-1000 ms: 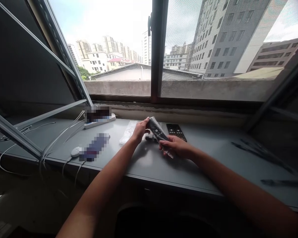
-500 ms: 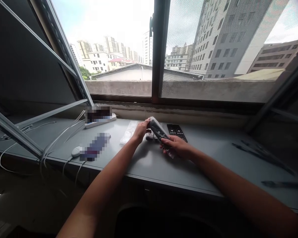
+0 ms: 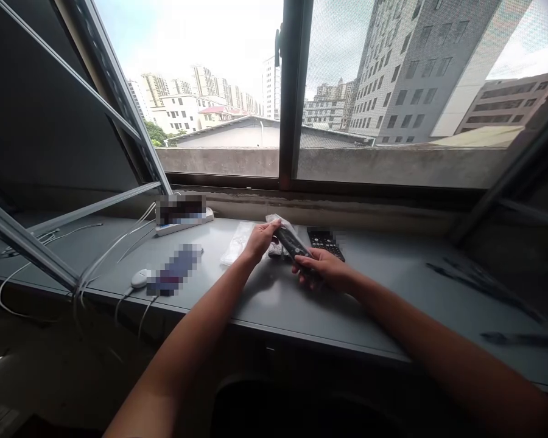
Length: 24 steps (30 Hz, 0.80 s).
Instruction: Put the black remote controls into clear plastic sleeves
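Between my hands, tilted above the grey table, is a black remote control (image 3: 293, 243) in a clear plastic sleeve. My left hand (image 3: 261, 239) pinches its far upper end, where the loose sleeve stands out past the fingers. Around the near end, my right hand (image 3: 318, 267) is closed, thumb on top. A flat black keypad (image 3: 326, 242) with rows of light keys lies just behind my right hand. Clear plastic bags (image 3: 237, 244) rest left of my left hand. Under the remote sits a small dark item (image 3: 277, 249), partly hidden, its kind unclear.
To the left are a blurred phone-like object (image 3: 176, 271), a round white charger (image 3: 140, 278) and a white power strip (image 3: 182, 226) with cables. Metal frame bars (image 3: 114, 207) cross the left side. Dark straps (image 3: 484, 289) lie at right. A window stands behind the table (image 3: 379, 304).
The plastic sleeve now sticks out further beyond the remote's upper end, by my left fingers. The remote has tipped slightly lower; both hands stay in nearly the same place.
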Motion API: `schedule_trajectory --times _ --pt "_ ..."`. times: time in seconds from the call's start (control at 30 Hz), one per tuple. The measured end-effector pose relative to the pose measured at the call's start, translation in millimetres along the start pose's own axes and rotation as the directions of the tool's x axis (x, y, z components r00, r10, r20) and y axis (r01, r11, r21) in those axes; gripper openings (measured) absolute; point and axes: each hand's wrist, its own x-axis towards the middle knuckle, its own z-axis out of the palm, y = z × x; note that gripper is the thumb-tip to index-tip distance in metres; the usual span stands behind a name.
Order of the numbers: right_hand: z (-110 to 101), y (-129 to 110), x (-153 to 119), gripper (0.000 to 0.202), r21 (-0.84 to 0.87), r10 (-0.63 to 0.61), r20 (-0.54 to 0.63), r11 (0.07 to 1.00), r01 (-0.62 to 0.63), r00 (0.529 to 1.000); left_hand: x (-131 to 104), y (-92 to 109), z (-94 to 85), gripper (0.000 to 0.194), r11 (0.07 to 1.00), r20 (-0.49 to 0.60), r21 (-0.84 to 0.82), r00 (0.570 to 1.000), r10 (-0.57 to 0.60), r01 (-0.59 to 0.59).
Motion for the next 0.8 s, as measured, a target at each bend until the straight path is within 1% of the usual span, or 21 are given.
schedule_trajectory --times 0.07,0.13,0.23,0.3,0.4,0.47,0.5,0.57,0.63,0.67,0.73,0.8 --pt "1.2 -1.1 -0.6 0.051 -0.003 -0.004 -0.014 1.000 0.004 1.000 -1.3 0.4 0.1 0.059 1.000 0.019 -0.020 1.000 -0.014 0.014" --pt "2.1 -1.4 -0.9 0.053 -0.003 -0.021 -0.037 1.000 0.021 0.999 -2.8 1.1 0.6 0.061 0.999 0.063 -0.029 0.997 -0.044 0.046" --pt "2.3 -1.2 -1.1 0.051 0.000 -0.046 -0.050 0.999 0.046 0.998 -3.1 0.7 1.4 0.060 0.997 0.127 -0.003 0.989 -0.070 0.071" --pt "2.4 -1.8 -1.6 0.048 0.003 -0.035 -0.039 0.999 0.036 0.999 -1.6 -0.8 1.2 0.058 0.999 0.125 0.022 0.991 -0.043 0.041" --pt "3.4 -4.1 -3.1 0.048 0.006 -0.003 -0.020 1.000 0.003 1.000 0.7 -2.6 0.3 0.057 0.999 0.079 0.048 0.997 0.019 -0.023" --pt "4.4 -5.7 -3.9 0.050 0.006 0.001 -0.021 1.000 -0.001 1.000 0.4 -1.9 -0.2 0.058 0.999 0.078 0.034 0.997 0.020 -0.022" --pt "4.7 -6.2 -4.2 0.050 0.003 -0.003 -0.024 1.000 0.003 1.000 -0.4 -1.0 -0.4 0.059 1.000 0.098 0.020 0.995 -0.002 0.000" --pt "4.8 -6.7 -4.4 0.051 0.000 -0.015 -0.031 1.000 0.015 0.999 -2.9 1.6 -0.7 0.060 0.997 0.175 0.004 0.982 -0.077 0.077" --pt "4.3 -6.7 -4.3 0.051 0.001 -0.023 -0.036 1.000 0.023 0.999 -5.3 4.0 -1.4 0.060 0.989 0.267 0.016 0.952 -0.147 0.148" --pt "4.0 -6.7 -4.2 0.051 0.002 -0.024 -0.037 1.000 0.024 0.999 -6.0 4.9 -1.8 0.059 0.987 0.300 0.020 0.940 -0.161 0.162" --pt "3.7 -6.7 -3.9 0.051 0.002 -0.024 -0.037 1.000 0.025 0.999 -6.3 5.5 -2.9 0.055 0.989 0.316 0.006 0.938 -0.144 0.149" --pt "3.8 -7.0 -3.9 0.050 -0.005 -0.030 -0.031 1.000 0.029 0.999 -5.5 5.1 -3.6 0.052 0.993 0.289 -0.018 0.951 -0.107 0.117"
